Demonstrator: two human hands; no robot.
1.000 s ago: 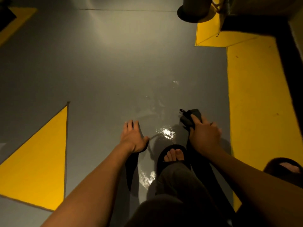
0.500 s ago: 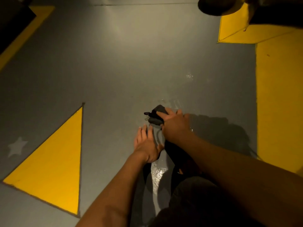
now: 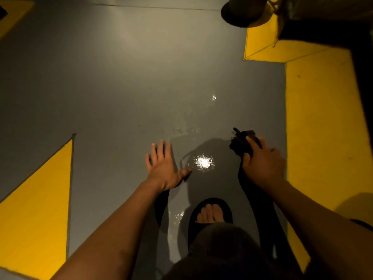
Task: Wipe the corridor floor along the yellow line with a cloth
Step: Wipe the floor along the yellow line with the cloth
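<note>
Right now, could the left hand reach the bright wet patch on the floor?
Probably yes: the left hand lies flat on the grey floor right beside the wet patch, with nothing between them.

The smooth grey painted corridor floor (image 3: 121,77) carries a broad yellow painted line (image 3: 323,128) down its right side, a yellow painted triangle (image 3: 40,209) at lower left and a yellow strip (image 3: 14,15) in the top left corner. A wet patch (image 3: 202,162) glints between the left hand (image 3: 163,168), flat on the floor with straight fingers, and the dark crumpled cloth (image 3: 241,143) pressed down under the right hand (image 3: 262,164) just beside the line. A black open-toed slipper (image 3: 211,211) stands nearer, and a dark round base (image 3: 240,15) rests at the top.
</note>
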